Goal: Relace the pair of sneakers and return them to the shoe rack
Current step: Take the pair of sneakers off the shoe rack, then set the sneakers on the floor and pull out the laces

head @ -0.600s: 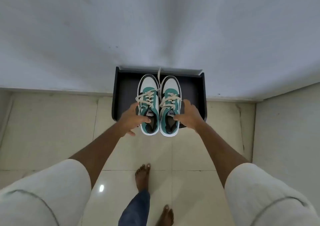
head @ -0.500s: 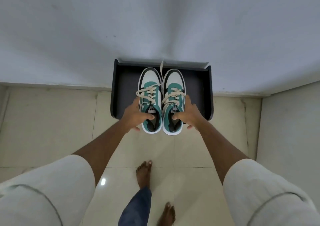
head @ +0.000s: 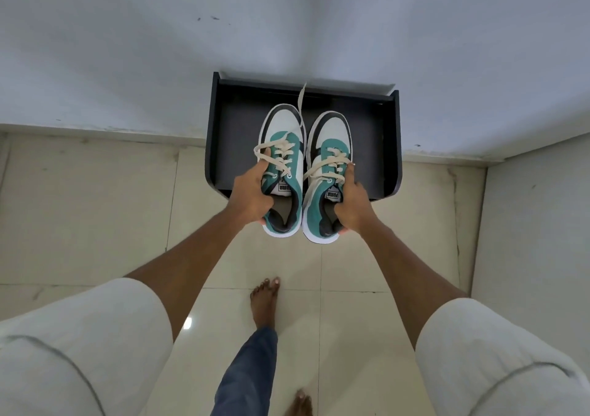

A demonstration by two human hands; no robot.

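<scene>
Two hands, two sneakers, one rack! The left hand (head: 252, 193) is clenched around the collar of the left sneaker (head: 282, 173), thumb hooked in the opening; the right hand (head: 352, 205) grasps the right sneaker (head: 329, 179) the same way, index finger stretched along its side. Both teal-and-white shoes sit side by side, toes at twelve o'clock, heels at six, over the front edge of the dark shoe rack (head: 388, 147) against the wall. Whether they touch the shelf, I cannot tell. One loose cream lace end (head: 300, 99) sticks up at twelve. Two bare feet below at six.
</scene>
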